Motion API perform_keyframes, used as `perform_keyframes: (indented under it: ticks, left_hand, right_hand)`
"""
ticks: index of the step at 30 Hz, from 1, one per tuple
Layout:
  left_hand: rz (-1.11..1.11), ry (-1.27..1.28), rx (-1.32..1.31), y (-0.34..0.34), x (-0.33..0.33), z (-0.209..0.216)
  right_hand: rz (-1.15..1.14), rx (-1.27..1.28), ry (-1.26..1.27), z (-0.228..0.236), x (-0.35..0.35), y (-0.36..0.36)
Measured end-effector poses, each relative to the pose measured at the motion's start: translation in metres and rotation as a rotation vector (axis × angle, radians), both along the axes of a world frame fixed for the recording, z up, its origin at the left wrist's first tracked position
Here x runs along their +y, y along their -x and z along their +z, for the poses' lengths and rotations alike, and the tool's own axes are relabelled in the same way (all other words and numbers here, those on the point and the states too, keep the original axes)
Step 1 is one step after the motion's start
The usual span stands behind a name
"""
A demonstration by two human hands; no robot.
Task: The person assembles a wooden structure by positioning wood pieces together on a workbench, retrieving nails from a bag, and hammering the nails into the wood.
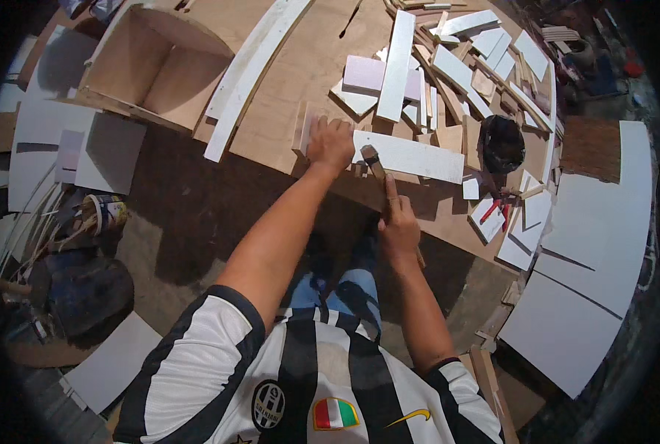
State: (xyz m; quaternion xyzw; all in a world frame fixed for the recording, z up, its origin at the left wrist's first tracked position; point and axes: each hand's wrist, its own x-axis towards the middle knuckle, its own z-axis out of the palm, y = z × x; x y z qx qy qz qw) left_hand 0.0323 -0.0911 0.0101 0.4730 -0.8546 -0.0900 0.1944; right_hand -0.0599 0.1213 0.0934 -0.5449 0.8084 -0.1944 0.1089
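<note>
A long white board [411, 157] lies along the near edge of the workbench, its left end against a short pale wooden piece [299, 129]. My left hand [330, 143] is closed over that end, its fingers curled across the spot where the two pieces meet. My right hand [399, 228] grips the wooden handle of a hammer [370, 155]. The hammer's head is above the board's near edge, just right of my left hand; I cannot tell whether it touches the board. My left palm hides part of the joint.
Several white and bare wood offcuts [455, 70] are heaped at the bench's far right, beside a black bag-lined container [501, 144]. Red-handled pliers [490, 212] lie nearer. An open wooden box [160, 70] and a long white strip [252, 81] occupy the left. White panels [566, 318] stand at right.
</note>
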Motion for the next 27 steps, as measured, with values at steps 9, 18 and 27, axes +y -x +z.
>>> perform_keyframes:
  ticks: [9, 18, 27]
  left_hand:
    - [0.005, 0.021, -0.017, -0.001, 0.001, 0.003]
    - [0.002, 0.023, 0.005, 0.000, -0.001, -0.003]
    - [-0.004, 0.028, 0.012, 0.000, 0.000, -0.001]
  right_hand:
    - [-0.074, -0.176, 0.254, 0.044, -0.004, -0.011]
    - [-0.156, -0.191, -0.067, 0.060, -0.040, 0.023]
    - [-0.138, -0.063, -0.324, 0.087, -0.053, 0.039]
